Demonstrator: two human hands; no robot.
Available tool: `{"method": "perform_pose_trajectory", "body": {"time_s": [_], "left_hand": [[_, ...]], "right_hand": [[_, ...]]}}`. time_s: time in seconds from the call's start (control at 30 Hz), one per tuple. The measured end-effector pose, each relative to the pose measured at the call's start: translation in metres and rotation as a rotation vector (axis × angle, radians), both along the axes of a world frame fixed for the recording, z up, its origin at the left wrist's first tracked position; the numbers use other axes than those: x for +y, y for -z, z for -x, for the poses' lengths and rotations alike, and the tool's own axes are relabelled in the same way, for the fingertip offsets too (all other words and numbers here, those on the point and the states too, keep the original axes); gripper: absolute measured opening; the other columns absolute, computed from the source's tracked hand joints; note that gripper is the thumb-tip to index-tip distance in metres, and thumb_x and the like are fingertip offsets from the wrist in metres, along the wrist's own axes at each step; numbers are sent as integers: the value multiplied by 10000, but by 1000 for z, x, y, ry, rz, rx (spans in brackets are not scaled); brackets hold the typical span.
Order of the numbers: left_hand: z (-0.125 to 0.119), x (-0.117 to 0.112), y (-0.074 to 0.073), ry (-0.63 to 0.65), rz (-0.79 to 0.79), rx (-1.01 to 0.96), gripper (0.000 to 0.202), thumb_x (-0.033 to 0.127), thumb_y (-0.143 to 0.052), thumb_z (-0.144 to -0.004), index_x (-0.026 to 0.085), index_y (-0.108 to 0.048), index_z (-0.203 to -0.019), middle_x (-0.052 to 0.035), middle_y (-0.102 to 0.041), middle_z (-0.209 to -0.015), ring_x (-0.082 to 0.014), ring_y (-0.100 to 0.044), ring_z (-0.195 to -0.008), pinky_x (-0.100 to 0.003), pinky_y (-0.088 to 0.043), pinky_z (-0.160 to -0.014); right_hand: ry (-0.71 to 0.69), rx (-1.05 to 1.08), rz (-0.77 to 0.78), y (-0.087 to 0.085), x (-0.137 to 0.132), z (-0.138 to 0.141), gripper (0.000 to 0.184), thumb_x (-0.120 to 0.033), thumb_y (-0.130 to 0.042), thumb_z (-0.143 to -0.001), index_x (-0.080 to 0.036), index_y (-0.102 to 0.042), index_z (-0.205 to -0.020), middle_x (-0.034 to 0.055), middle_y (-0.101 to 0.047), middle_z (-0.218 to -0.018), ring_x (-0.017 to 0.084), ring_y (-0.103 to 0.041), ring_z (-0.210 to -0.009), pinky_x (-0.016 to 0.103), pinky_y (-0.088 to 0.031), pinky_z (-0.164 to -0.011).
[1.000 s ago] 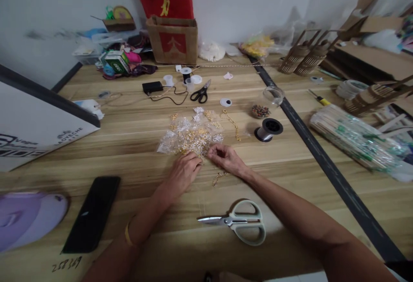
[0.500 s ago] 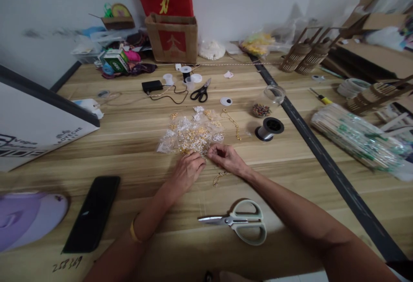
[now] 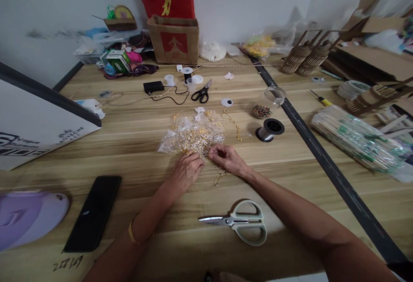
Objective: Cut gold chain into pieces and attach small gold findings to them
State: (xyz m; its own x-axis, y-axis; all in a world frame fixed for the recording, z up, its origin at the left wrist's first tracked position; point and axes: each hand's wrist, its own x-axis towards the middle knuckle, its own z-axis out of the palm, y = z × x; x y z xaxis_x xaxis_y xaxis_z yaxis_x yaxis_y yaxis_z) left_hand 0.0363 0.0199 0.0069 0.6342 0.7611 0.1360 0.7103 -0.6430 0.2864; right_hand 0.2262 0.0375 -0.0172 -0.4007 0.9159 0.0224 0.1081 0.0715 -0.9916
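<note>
A heap of small gold and silver jewellery pieces [image 3: 196, 138], partly in clear bags, lies mid-table. At its near edge is my left hand [image 3: 188, 171], fingers curled down and close together; what they hold, if anything, is hidden. Just to the right, my right hand [image 3: 227, 159] has thumb and forefinger pinched beside the heap, on something too small to name. A short beaded chain [image 3: 220, 179] rests on the wood under my right wrist. Beyond the right hand lies a gold chain [image 3: 232, 125]. Pale-handled scissors [image 3: 238, 222] are nearer me, blades pointing left.
On the right stand a wire spool [image 3: 269, 130] and a clear jar of beads [image 3: 263, 109]. Black scissors [image 3: 202, 93] lie behind the heap. A phone [image 3: 93, 213] and a purple-white object [image 3: 32, 217] are at left. Bagged sticks [image 3: 358, 138] lie far right.
The view has shifted very slightly. Both hands stay at the heap's near edge, and no object has visibly moved.
</note>
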Motion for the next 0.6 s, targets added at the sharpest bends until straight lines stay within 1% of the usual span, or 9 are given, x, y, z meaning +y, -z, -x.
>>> {"method": "perform_pose_trajectory", "body": {"time_s": [0.17,0.3,0.43,0.5,0.6], "left_hand": [[6,1,-4,-24,6,51,199,139,-494,-873,144,-627,-725,-52,-595,-758,-182,-538,-757,-309,-434,-734],[12,4,-8,-77,-1,90,203,132,-486,-872,149,-626,-726,-49,-604,-767,-186,-539,-778,-313,-432,-748],[18,8,-9,-141,-22,52,190,130,-498,-865,164,-632,-735,-34,-609,-760,-174,-544,-779,-311,-427,-776],[20,9,-8,-142,1,22,167,146,-521,-859,171,-641,-746,-28,-613,-764,-168,-550,-779,-307,-424,-782],[20,8,-7,-110,56,0,118,181,-564,-844,178,-655,-768,-25,-619,-782,-169,-553,-786,-294,-424,-756]], "right_hand": [[-10,-11,9,-1,0,0,280,-426,-581,-804,-150,-556,-765,-36,-448,-593,78,-372,-513,206,-297,-471],[-14,-10,6,-1,0,0,266,-414,-578,-809,-154,-553,-759,-36,-443,-593,78,-377,-512,205,-299,-471],[-23,-10,17,0,0,-1,257,-405,-575,-812,-152,-552,-771,-38,-438,-594,75,-373,-507,200,-293,-461],[-26,-3,25,0,0,-1,254,-400,-575,-811,-150,-550,-776,-42,-433,-585,73,-368,-499,199,-287,-457],[-24,-1,28,1,0,-1,244,-390,-578,-809,-150,-549,-773,-45,-433,-580,72,-370,-497,200,-287,-461]]}}
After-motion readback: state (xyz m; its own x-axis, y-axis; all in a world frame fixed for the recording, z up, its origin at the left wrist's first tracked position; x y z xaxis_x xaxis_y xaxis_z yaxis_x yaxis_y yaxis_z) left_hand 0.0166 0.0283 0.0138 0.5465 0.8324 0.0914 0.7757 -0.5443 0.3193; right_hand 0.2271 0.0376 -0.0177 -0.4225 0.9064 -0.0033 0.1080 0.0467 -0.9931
